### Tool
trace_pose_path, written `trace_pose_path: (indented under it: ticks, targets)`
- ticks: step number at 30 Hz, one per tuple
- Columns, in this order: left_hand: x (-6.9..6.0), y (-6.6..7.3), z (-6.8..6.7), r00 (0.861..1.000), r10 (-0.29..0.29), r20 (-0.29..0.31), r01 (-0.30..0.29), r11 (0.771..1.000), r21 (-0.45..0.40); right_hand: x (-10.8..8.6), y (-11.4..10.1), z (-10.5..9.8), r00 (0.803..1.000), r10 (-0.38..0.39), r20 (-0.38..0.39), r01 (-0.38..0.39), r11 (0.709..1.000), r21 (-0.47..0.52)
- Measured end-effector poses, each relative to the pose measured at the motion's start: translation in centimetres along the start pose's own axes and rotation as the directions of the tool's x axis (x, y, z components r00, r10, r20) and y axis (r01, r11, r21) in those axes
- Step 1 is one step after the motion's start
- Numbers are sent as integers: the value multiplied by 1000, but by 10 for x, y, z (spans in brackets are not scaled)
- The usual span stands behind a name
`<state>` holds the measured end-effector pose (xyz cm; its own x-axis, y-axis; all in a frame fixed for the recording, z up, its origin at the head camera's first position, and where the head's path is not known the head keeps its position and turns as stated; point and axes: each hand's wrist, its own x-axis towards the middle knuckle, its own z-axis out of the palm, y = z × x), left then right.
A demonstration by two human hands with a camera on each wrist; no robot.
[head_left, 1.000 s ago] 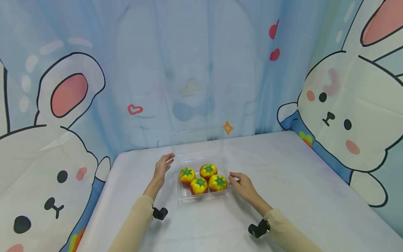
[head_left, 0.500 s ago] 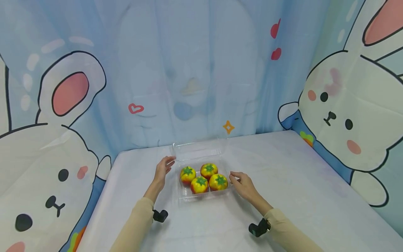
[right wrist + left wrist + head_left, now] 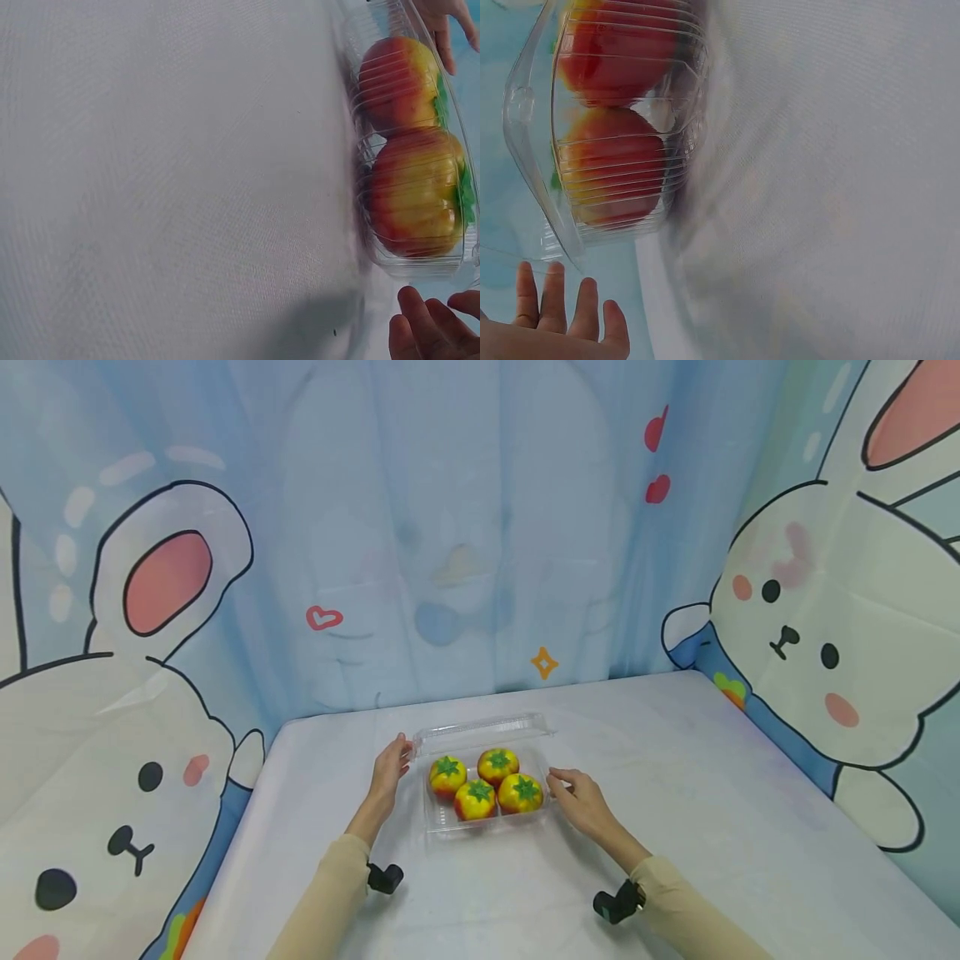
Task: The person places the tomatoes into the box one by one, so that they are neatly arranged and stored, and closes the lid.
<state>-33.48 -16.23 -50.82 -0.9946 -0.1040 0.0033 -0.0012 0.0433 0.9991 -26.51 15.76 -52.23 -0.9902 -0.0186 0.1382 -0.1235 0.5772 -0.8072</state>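
Observation:
A clear plastic clamshell box (image 3: 457,828) stands on the table, holding several red-and-yellow fruits (image 3: 475,800) with green star-shaped tops, like persimmons. Its hinged lid (image 3: 483,732) leans over the back of the box, partly raised. At the lid's left end is my left hand (image 3: 388,768), fingers extended; in the left wrist view, its fingertips (image 3: 553,274) are close to the clear rim, and contact is hard to tell. Beside the box's right wall, my right hand (image 3: 581,806) has loosely bent fingers. The right wrist view shows those fingers (image 3: 424,326) near the box corner, gripping nothing.
The box rests on a white-covered table (image 3: 712,793). A blue curtain (image 3: 450,527) hangs behind the table's back edge, with printed rabbits (image 3: 840,635) at both sides. Black wrist cameras (image 3: 618,903) sit on both forearms.
The lid has swung from upright down toward the box, so it now lies lower and nearer the fruits. My left hand has shifted slightly along with it; the right hand stays in place.

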Motion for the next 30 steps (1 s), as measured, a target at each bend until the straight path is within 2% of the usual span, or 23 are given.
trace_pose_path:
  ticks: [14, 25, 30]
  targets:
    - [-6, -1, 3, 999, 38, -14, -37, 999, 8, -2, 3, -4, 1000, -6, 0, 6, 1000, 30]
    - [-7, -4, 0, 1000, 20, 17, -20, 1000, 13, -4, 7, -10, 1000, -12, -10, 13, 999, 41]
    - [-7, -6, -1, 999, 13, 47, -13, 1000, 4, -6, 6, -15, 1000, -4, 9, 3, 995, 101]
